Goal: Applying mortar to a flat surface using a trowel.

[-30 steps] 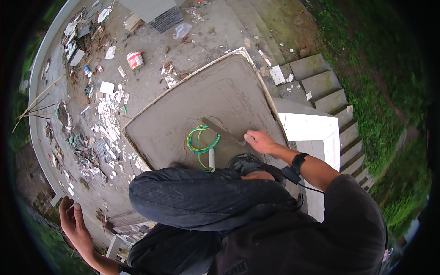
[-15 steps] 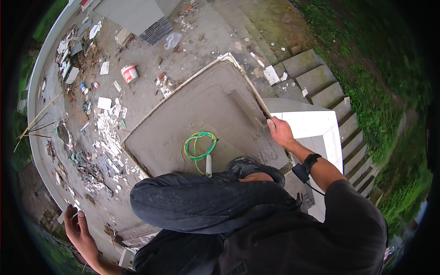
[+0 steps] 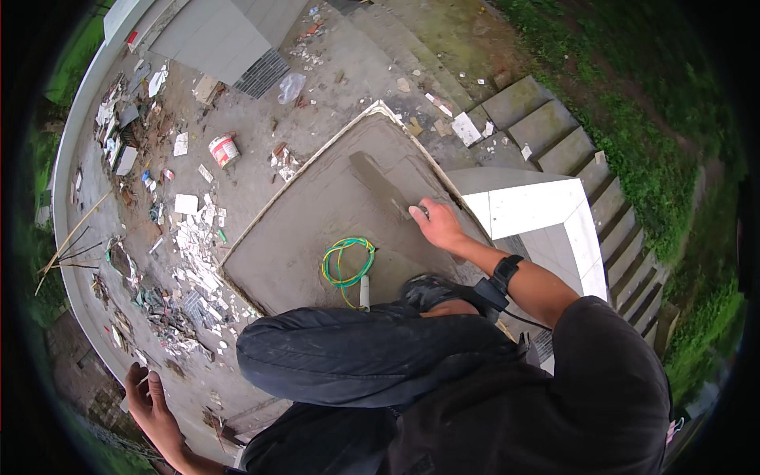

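My right hand (image 3: pixel 439 224) is closed round the handle of a long flat plastering trowel (image 3: pixel 378 184), whose mortar-smeared blade points toward the far left. The blade rests against wet grey mortar (image 3: pixel 305 218) covering a square raised platform. Its handle is mostly hidden under my fingers. Out at the lower left, my left hand (image 3: pixel 154 412) hangs in the air with nothing in it, fingers loosely bent and apart. A coil of green and yellow cable (image 3: pixel 326 267) comes out of a white pipe (image 3: pixel 365 291) standing in the mortar, close to my bent knee.
A pale rim (image 3: pixel 297 172) borders the platform. Below lies ground strewn with broken tile (image 3: pixel 198 245) and a red and white bucket (image 3: pixel 224 150). Concrete steps (image 3: pixel 546 127) run down the right beside grass. A white ledge (image 3: pixel 538 202) adjoins the platform's right side. My shoe (image 3: pixel 423 293) is on the platform.
My right hand and the trowel have swept left, from the platform's right edge toward the middle of the mortar. My left hand stays out to the side, and the view has shifted slightly.
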Available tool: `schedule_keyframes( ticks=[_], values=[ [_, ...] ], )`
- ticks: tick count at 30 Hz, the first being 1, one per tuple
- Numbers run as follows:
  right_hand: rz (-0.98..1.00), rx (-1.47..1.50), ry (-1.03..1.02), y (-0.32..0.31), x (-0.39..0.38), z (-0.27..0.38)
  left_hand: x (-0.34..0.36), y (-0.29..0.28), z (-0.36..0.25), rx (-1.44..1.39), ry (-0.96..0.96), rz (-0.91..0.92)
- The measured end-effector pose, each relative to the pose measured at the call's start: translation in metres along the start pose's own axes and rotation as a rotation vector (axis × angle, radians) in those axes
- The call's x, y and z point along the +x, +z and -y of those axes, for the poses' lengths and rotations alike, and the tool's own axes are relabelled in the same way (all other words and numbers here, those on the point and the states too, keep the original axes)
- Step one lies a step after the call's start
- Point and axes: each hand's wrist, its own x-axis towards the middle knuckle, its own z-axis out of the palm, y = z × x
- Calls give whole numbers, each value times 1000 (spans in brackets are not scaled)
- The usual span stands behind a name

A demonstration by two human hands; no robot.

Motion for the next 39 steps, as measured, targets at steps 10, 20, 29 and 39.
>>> schedule_keyframes(
  ticks=[10, 20, 29, 39],
  values=[
    [-156, 88, 159, -23, -46, -41, 13, 2, -4, 27, 37, 38],
    [-146, 78, 60, -17, -32, -40, 24, 7, -11, -3, 80, 59],
    [-13, 6, 83, -51, -79, -74, 46, 22, -25, 2, 126, 75],
    [292, -131, -206, -53, -93, -94, 85, 53, -55, 77, 230, 102]
  ],
)
